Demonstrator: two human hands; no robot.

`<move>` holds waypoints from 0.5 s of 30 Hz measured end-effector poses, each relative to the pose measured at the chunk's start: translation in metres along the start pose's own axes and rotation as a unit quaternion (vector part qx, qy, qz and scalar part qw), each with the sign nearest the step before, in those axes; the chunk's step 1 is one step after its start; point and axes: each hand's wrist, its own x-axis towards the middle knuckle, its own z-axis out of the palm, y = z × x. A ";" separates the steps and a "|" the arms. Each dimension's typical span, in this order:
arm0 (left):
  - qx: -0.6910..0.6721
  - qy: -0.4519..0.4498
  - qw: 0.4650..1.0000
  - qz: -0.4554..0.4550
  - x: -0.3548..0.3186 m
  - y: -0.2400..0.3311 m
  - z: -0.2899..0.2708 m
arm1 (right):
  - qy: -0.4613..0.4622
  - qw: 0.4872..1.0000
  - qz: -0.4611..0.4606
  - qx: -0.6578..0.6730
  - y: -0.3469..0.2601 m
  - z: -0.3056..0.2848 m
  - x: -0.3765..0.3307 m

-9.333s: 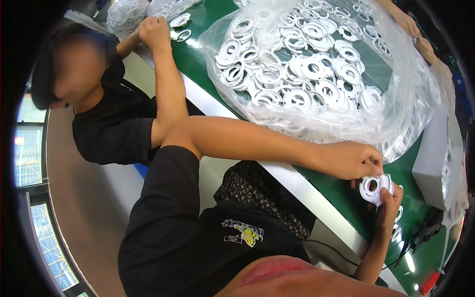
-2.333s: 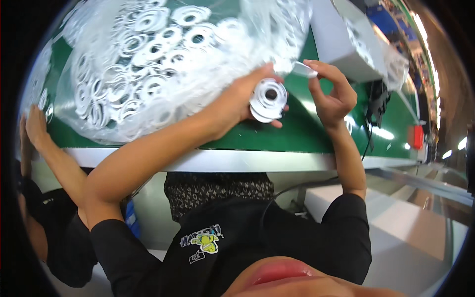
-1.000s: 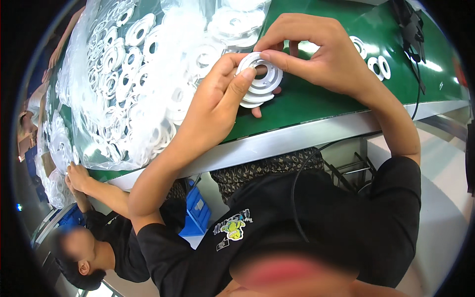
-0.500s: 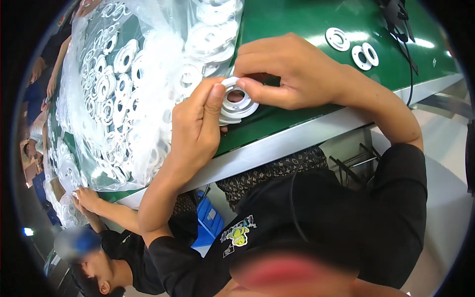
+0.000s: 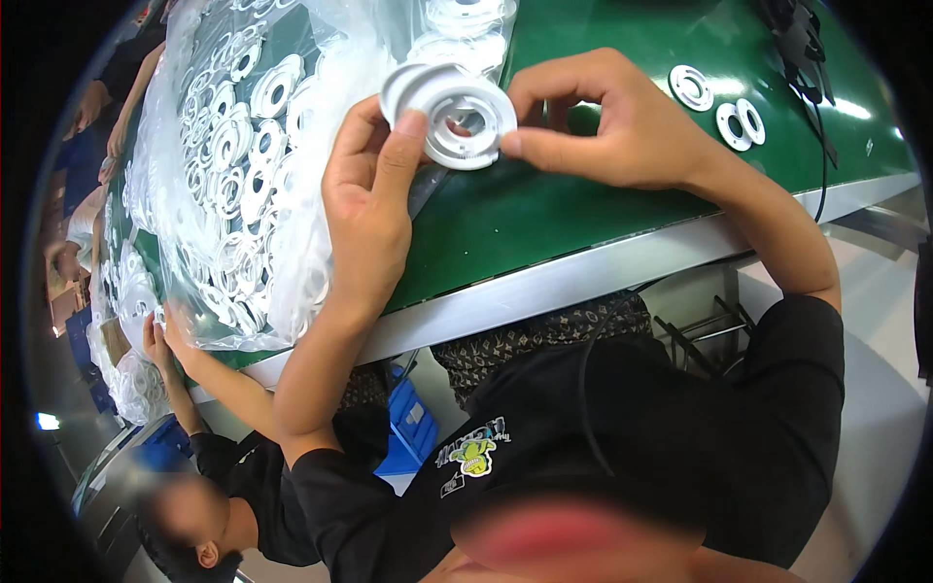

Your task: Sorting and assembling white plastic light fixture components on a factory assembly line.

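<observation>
Above the table's near edge, my left hand (image 5: pixel 374 214) pinches a white plastic ring (image 5: pixel 432 87) between thumb and fingers. The ring has a round central hole and a stepped face. A wider white disc shape overlaps it at the upper left; whether it is a second piece I cannot tell. My right hand (image 5: pixel 607 131) has its thumb and a curled finger closed at the ring's right edge. Left of my hands lies a clear plastic bag (image 5: pixel 335 146) full of similar white rings (image 5: pixel 233 141).
Three loose white rings, one of them (image 5: pixel 691 88) apart from the other two, lie on the green table (image 5: pixel 544 219) at right. A black cable (image 5: pixel 824 165) hangs over its metal edge (image 5: pixel 622 255). A co-worker (image 5: pixel 253 505) sits at left, hands near more white parts. A blue crate (image 5: pixel 413 428) is below.
Both hands have lifted the ring up and away from the table edge, its face tilting more into view. The right fingers have shifted from its top to its right edge. The co-worker's hands have moved.
</observation>
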 end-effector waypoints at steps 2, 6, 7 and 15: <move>-0.007 -0.020 1.000 -0.001 -0.002 -0.002 -0.001 | -0.019 0.999 -0.014 -0.025 0.001 0.001 0.000; 0.010 -0.038 0.999 0.000 -0.006 -0.001 0.006 | 0.028 0.999 -0.038 -0.006 0.006 0.005 0.003; 0.009 -0.039 0.999 -0.002 -0.006 -0.002 0.007 | 0.028 0.999 -0.036 -0.005 0.005 0.005 0.002; 0.156 -0.070 0.983 0.060 -0.005 -0.006 0.004 | -0.020 0.999 0.043 0.001 0.006 0.005 0.000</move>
